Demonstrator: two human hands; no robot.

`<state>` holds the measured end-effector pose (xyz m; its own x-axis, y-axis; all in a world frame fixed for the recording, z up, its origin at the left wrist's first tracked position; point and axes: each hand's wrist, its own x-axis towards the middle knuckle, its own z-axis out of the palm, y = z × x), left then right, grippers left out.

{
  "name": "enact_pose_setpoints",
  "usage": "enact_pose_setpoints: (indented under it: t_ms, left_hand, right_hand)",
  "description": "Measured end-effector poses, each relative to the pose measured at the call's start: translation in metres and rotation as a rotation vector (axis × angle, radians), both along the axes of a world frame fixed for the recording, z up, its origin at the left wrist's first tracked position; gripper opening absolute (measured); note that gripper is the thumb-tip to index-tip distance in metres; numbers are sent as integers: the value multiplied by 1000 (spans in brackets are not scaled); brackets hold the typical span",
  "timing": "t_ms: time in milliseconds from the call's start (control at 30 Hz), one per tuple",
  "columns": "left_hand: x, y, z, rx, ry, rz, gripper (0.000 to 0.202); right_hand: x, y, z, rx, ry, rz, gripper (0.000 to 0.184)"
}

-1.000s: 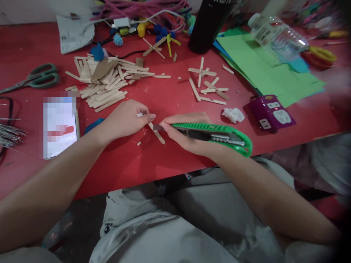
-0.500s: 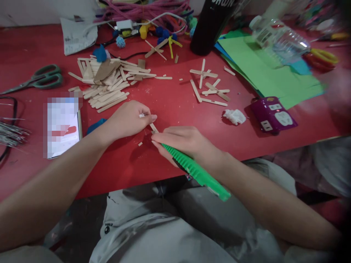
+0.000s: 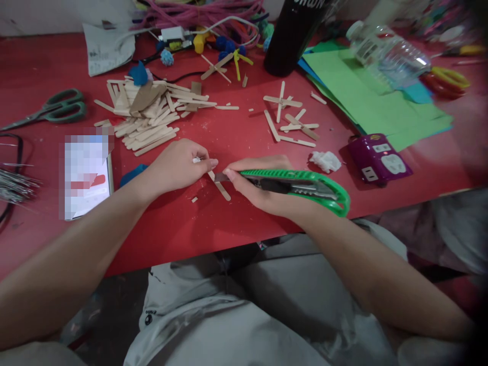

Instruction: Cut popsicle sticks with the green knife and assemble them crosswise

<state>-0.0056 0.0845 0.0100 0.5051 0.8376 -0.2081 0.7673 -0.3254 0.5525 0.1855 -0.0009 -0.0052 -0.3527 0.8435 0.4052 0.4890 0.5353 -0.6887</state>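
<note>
My left hand [image 3: 186,162] is closed on one end of a wooden craft stick [image 3: 222,191], pressing it to the red table. The other end of the stick lies bare, slanting towards me. In my right hand [image 3: 259,188] is a green utility knife [image 3: 301,184], its handle lying across the palm and pointing right. The short blade [image 3: 220,177] touches or hovers just over the stick beside my left thumb; which, I cannot tell. A small wood chip [image 3: 194,199] lies below the left fingers.
Behind my left hand lies a heap of craft sticks [image 3: 152,114]. A phone [image 3: 87,178] and green scissors [image 3: 63,107] are at left. Crossed sticks [image 3: 282,102], crumpled tissue [image 3: 325,161], a purple power adapter [image 3: 379,158], green paper [image 3: 366,96] and a black bottle [image 3: 292,38] stand or lie rightward.
My right hand has turned the utility knife from slanting down towards me to lying nearly level, pointing right. More of the craft stick shows. My left hand has stayed in place.
</note>
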Motion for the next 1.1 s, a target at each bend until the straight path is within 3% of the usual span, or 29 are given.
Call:
enact_pose_setpoints:
  t_ms: [200,367,567,700,867,967,1100]
  left_hand:
    - [0,0,0,5,9,-3,38]
    - [2,-1,1,7,11,20,34]
    - [0,0,-1,11,9,-6,37]
    - [0,0,0,4,8,5,36]
    - [1,-1,2,-4,8,7,37]
    - [1,-1,3,10,22,19,37]
    - [1,-2,4,36,39,34,37]
  right_hand:
    - [-1,-2,-3,38,-54,131,20]
    - [4,2,1,-66,-4,-8,26]
    - [1,0,-2,79,-72,176,21]
    - [4,4,0,20,21,43,24]
    - [3,2,-4,38,-35,178,18]
    - [1,-3,-6,43,-3,91,21]
    - [2,-4,-7,-131,172,-161,28]
